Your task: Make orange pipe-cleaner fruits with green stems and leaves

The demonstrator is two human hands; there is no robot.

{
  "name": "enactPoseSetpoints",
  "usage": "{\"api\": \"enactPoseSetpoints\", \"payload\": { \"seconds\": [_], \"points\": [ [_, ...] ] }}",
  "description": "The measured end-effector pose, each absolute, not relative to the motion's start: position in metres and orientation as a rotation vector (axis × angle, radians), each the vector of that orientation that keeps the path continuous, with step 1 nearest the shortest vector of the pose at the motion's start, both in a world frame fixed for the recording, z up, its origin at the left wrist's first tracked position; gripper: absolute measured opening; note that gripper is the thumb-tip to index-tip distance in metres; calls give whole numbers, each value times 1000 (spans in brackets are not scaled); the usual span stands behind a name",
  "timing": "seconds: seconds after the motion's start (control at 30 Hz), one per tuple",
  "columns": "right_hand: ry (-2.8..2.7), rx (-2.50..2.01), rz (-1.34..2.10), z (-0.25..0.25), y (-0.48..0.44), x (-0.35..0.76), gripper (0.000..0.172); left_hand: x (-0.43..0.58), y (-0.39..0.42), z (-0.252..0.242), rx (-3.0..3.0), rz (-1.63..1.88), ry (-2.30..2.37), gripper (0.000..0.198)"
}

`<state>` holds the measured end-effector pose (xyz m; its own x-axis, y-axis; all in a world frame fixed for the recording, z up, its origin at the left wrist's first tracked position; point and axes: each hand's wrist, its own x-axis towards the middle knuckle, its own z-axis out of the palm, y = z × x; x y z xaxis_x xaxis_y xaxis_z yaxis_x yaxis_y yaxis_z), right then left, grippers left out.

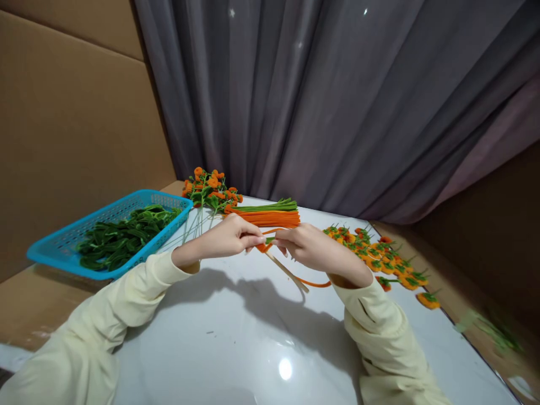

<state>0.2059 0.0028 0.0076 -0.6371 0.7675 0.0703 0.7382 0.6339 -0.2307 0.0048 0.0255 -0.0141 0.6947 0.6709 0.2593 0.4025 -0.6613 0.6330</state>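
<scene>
Over the middle of the white table, my left hand (232, 235) and my right hand (311, 247) face each other with fingertips nearly meeting. Both are closed in a pinch on a small orange and green pipe cleaner piece (264, 246). A loose orange pipe cleaner end (314, 283) trails in a curve below my right hand. Just under the fingers is a pale, narrow, two-pronged tool (289, 272), whose kind I cannot tell. Behind my hands lies a bundle of orange pipe cleaners (270, 218) with green pipe cleaners (274, 206) along its far side.
A blue plastic basket (113, 275) of dark green leaves (126, 236) stands left. Orange flowers on stems (211, 183) lie at the back. Several orange flower heads (379, 256) spread along the right edge. A grey curtain (270, 101) and a cardboard wall (76, 112) border the white table (202, 349).
</scene>
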Motion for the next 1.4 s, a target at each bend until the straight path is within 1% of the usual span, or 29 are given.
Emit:
{"api": "enactPoseSetpoints", "payload": {
  "seconds": [0.1,0.2,0.3,0.4,0.5,0.6,0.7,0.77,0.87,0.93,1.0,1.07,1.13,1.2,1.3,1.4],
  "points": [
    [-2638,-1082,596,10,7,211,24,1,26,-10,2000,594,746,29],
    [-2475,-1099,827,7,12,209,32,3,28,-13,1660,743,661,24],
    [-2361,-1165,855,-3,17,199,32,10,30,-17,1398,906,604,22],
    [-2255,-1221,752,-12,16,185,31,17,31,-22,1322,1022,614,24],
    [-2210,-1238,693,-15,11,176,32,20,31,-27,1535,1207,704,21],
    [-2300,-1293,592,-12,5,176,36,19,30,-34,2044,1476,809,16],
    [-2415,-1433,344,-6,1,180,34,17,29,-40,2575,1620,776,24],
    [-2505,-1534,148,-3,0,182,30,15,28,-42,2825,1571,785,30],
    [-2647,-1618,-95,0,-2,182,23,14,25,-43,3037,1288,903,36],
    [-2736,-1593,-175,1,-5,181,22,14,22,-42,3057,1103,964,38],
    [-2820,-1532,-222,2,-7,182,23,16,20,-39,2990,987,999,35],
    [-2920,-1455,-226,5,-9,185,24,17,18,-33,2860,888,982,28],
    [-2990,-1360,-184,8,-9,190,24,16,17,-25,2693,771,927,24],
    [-3002,-1203,-64,11,-5,197,23,14,17,-16,2498,655,869,27],
    [-2919,-873,274,11,3,207,22,7,18,-4,2121,535,800,28],
    [-2772,-648,587,10,9,211,29,4,22,-1,1760,514,751,26]
  ]
}}
